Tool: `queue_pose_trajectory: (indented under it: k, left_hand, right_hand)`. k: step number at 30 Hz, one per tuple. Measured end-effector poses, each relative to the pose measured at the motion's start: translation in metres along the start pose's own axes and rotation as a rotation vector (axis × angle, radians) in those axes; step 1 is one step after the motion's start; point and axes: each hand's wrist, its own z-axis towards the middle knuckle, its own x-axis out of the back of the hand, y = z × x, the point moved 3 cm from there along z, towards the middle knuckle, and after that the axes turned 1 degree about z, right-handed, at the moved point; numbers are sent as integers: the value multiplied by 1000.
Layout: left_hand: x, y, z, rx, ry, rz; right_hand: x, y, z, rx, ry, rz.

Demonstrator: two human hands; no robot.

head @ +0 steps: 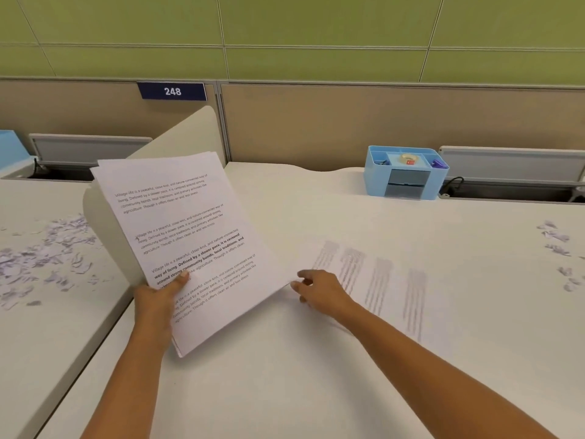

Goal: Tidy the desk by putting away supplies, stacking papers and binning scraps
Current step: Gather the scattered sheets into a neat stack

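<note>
- Head view: left hand (158, 296) at lower left of centre grips a stack of printed papers (190, 242), thumb on the top page, other fingers hidden underneath.
- Stack is held tilted up off the white surface (285, 391); its lower right corner comes down close to the right hand.
- Right hand (319, 291) at centre frame, palm down, fingertips curled at the left edge of a loose sheet (380, 286).
- Can't tell if it pinches the sheet or only touches it.
- Loose sheet lies flat on the surface, right of the stack, blurred grey text blocks on it.
- Blue organiser (405, 182) stands at upper right against the partition, tape roll (409, 160) in its top middle compartment.
- Paper scraps (47, 258) are scattered on the neighbouring desk at far left.
- More scraps (557, 245) sit at the right edge, well apart from the hands.
- Sign reading 248 (172, 91) on the partition, upper left.
</note>
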Motion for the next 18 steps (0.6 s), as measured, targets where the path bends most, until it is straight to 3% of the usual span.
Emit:
queue_pose_trajectory:
  k: [2,6,10,16,18]
  left_hand:
    - [0,1,0,4,4,6]
    - [-1,-1,-4,17,-13,10]
    - [-6,-4,-9,43,-26,18]
    - [-12,-8,-15,88,-55,57]
    - [-12,-8,-17,93,-67,64]
  right_hand:
    - [9,1,2,46,45,-37]
    - [28,19,4,59,48,-347]
    - [24,27,4,122,37,-403]
    - [25,33,6,174,-52,-138]
    - [39,35,3,182,43,-42]
